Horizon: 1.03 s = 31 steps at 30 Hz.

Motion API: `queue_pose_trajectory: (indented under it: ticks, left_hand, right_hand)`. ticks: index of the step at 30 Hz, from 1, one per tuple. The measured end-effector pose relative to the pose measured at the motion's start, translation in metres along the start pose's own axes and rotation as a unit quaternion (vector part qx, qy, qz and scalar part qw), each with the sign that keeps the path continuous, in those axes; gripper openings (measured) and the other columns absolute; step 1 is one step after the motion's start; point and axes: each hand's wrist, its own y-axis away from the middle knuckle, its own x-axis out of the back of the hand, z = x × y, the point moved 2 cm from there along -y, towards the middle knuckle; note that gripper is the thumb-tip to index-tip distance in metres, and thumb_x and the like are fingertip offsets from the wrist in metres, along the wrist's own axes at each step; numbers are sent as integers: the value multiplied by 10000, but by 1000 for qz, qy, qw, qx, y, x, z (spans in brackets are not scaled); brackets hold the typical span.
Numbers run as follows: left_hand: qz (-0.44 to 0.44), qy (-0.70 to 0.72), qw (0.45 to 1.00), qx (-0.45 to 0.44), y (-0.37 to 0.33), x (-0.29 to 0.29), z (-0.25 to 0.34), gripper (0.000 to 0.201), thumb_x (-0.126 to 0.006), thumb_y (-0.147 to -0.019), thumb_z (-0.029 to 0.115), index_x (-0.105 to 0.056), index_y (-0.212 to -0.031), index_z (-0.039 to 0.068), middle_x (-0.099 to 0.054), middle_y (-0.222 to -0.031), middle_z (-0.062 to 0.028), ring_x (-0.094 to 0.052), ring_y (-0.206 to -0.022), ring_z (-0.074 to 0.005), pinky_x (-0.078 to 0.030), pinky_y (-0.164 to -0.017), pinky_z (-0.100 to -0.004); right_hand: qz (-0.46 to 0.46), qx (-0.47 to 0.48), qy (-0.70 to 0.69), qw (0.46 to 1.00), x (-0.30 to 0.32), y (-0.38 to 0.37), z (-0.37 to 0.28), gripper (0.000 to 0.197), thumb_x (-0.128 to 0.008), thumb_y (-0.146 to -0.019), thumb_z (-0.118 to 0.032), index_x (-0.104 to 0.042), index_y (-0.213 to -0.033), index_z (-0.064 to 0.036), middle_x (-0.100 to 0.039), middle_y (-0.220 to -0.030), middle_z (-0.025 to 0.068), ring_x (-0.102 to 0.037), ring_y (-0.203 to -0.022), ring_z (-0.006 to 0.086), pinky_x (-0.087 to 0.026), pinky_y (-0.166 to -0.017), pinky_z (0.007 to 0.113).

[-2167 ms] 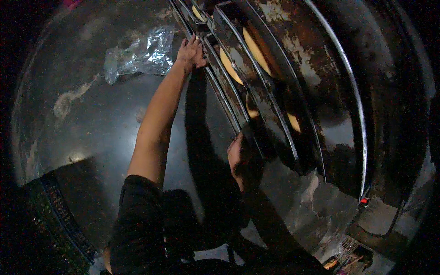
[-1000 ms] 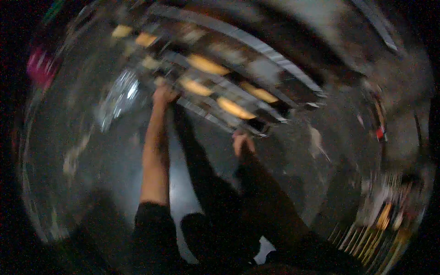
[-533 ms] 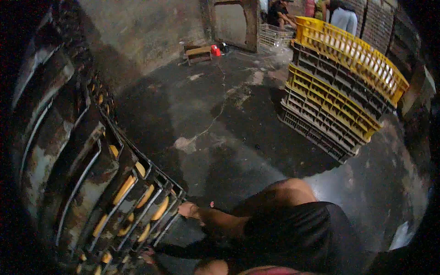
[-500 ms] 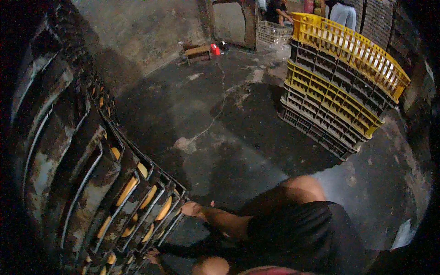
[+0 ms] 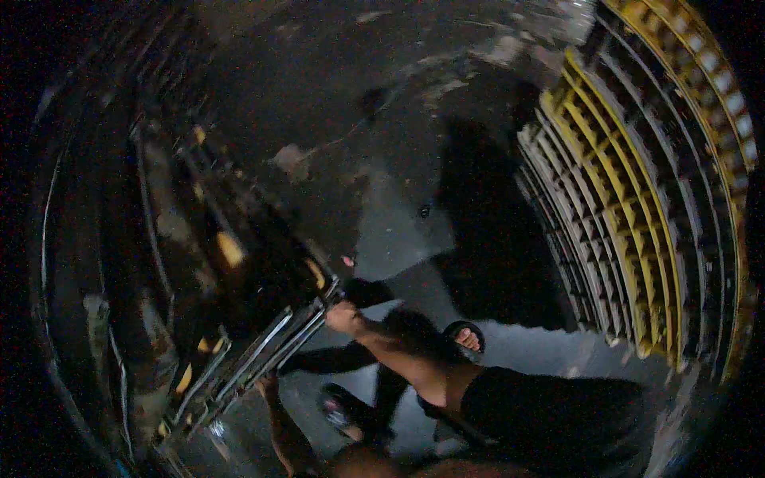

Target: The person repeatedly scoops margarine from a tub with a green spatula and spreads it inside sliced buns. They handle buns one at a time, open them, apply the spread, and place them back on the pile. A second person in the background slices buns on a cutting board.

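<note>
On the left stands a tall stack of dark, worn metal trays [image 5: 163, 215], with pale yellow, bread-like pieces [image 5: 231, 248] showing in the gaps. My right hand [image 5: 344, 316] is closed on the far corner of a metal tray [image 5: 275, 334] low at the stack's near side. Closer to me, my left hand [image 5: 268, 385] grips the same side by its edge, its fingers partly hidden behind the metal. Motion blur smears the stack, so I cannot tell whether one tray or several are held.
A pile of yellow and dark plastic crates [image 5: 613, 207] rises on the right. Dark, stained concrete floor [image 5: 398, 231] lies between it and the trays. My sandalled feet [image 5: 468, 338] are below my arms.
My view has swung downward, and the crates now look closer at the right. Both hands keep their hold on the tray edge, which now stands out further from the stack.
</note>
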Motion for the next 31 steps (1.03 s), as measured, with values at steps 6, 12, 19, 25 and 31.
queue_pose_trajectory:
  ticks: [6,12,19,25,31]
  left_hand:
    - [-12,4,1000,11,93,4,-2,510,-529,-778,427,-548,-1059,1,-562,-1019,-202,-511,-959,-367,-378,-870,-485]
    - [-5,-5,999,-35,160,-7,-11,527,-536,-774,422,-539,-1078,-8,-553,-1038,-211,-500,-984,-377,-363,-906,-495]
    - [9,110,992,68,252,48,-55,686,-469,-802,522,-484,-1120,-87,-485,-1179,-228,-363,-1171,-398,-372,-927,-472]
    - [-41,97,991,86,270,97,-79,686,-479,-797,492,-459,-1136,-104,-457,-1174,-262,-383,-1144,-381,-280,-998,-463]
    - [241,249,938,-27,229,52,-46,609,-551,-794,389,-445,-1144,-99,-432,-1202,-281,-403,-1119,-407,-330,-957,-456]
  right_hand:
    - [35,-85,119,989,-16,90,-2,160,-510,-729,-193,-639,-702,-103,-617,-658,99,-621,-607,245,-506,-535,375]
    - [-77,-170,166,968,19,168,-27,176,-521,-717,-138,-656,-771,-38,-646,-772,143,-643,-700,269,-518,-593,431]
    - [64,-122,190,972,37,277,-135,157,-518,-721,-155,-652,-691,-80,-634,-684,114,-633,-668,276,-516,-575,382]
    - [101,-154,123,975,12,308,-187,144,-536,-679,-162,-644,-705,-70,-637,-683,102,-629,-643,298,-513,-545,410]
    - [83,-151,105,979,12,334,-160,138,-549,-685,-206,-600,-683,-77,-608,-665,98,-590,-600,277,-468,-514,408]
